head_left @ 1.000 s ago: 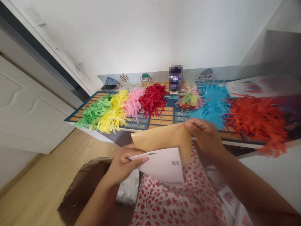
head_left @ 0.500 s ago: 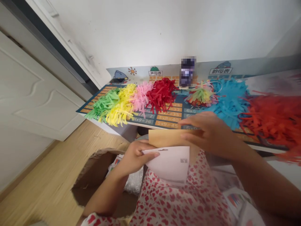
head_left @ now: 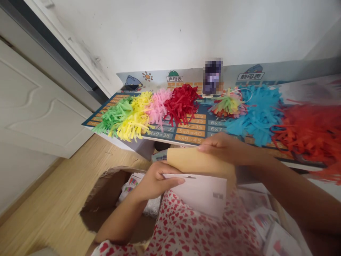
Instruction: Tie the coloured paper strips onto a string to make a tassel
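Observation:
My left hand [head_left: 157, 180] pinches the left edge of a white card [head_left: 198, 192], which has a small slot near its top. Behind the card is a tan sheet or envelope [head_left: 191, 160]; its left end meets the fingers of my left hand. My right hand [head_left: 221, 147] grips the tan piece at its upper edge, thumb and fingers closed on it. Both pieces are over my lap, just before the table edge. Beyond them on the table lie red tassels [head_left: 183, 103], a multicoloured bunch [head_left: 229, 104] and blue tassels [head_left: 259, 113].
Green [head_left: 115, 115], yellow [head_left: 135, 117] and pink tassels [head_left: 160, 105] lie on the table's left; orange-red ones [head_left: 311, 131] are at right. A cardboard box [head_left: 99, 199] stands on the floor at left. Printed packets [head_left: 282, 241] lie at lower right.
My right hand has closed on the tan piece, whose visible part is larger. The white card has shifted slightly right and down.

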Demonstrator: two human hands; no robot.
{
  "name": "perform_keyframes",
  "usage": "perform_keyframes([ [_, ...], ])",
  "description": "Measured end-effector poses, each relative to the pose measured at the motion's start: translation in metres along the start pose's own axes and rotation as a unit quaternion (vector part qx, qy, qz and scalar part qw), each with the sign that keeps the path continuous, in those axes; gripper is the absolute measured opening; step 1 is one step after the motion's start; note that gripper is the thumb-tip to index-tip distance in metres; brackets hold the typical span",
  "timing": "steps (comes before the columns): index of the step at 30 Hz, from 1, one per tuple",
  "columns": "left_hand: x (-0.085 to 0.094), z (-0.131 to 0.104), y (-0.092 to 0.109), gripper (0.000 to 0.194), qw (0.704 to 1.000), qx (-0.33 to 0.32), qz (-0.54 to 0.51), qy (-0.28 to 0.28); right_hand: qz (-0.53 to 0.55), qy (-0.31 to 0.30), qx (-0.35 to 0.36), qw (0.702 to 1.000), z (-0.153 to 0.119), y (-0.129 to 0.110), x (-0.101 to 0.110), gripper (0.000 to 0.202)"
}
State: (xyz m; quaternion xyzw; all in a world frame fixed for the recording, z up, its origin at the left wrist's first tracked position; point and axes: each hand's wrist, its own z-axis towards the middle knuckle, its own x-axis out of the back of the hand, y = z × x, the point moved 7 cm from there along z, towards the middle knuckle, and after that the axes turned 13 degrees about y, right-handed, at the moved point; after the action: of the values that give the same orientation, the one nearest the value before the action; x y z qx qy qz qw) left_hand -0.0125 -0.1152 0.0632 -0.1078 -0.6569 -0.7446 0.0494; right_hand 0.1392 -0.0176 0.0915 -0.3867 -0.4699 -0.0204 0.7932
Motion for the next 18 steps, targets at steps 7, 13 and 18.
perform_keyframes([
  [7,0.001,-0.002,0.003,0.025,0.997,-0.024,0.066,0.023,-0.080,0.173,0.233,0.953,-0.011,-0.038,-0.004,0.028],
  [13,-0.007,-0.001,0.005,0.023,0.998,-0.017,0.063,-0.008,-0.074,0.176,0.226,0.955,-0.016,-0.041,-0.008,0.027],
  [18,-0.009,-0.001,-0.001,0.021,1.000,0.002,0.014,0.000,-0.084,0.179,0.245,0.949,-0.019,-0.038,-0.013,0.030],
])
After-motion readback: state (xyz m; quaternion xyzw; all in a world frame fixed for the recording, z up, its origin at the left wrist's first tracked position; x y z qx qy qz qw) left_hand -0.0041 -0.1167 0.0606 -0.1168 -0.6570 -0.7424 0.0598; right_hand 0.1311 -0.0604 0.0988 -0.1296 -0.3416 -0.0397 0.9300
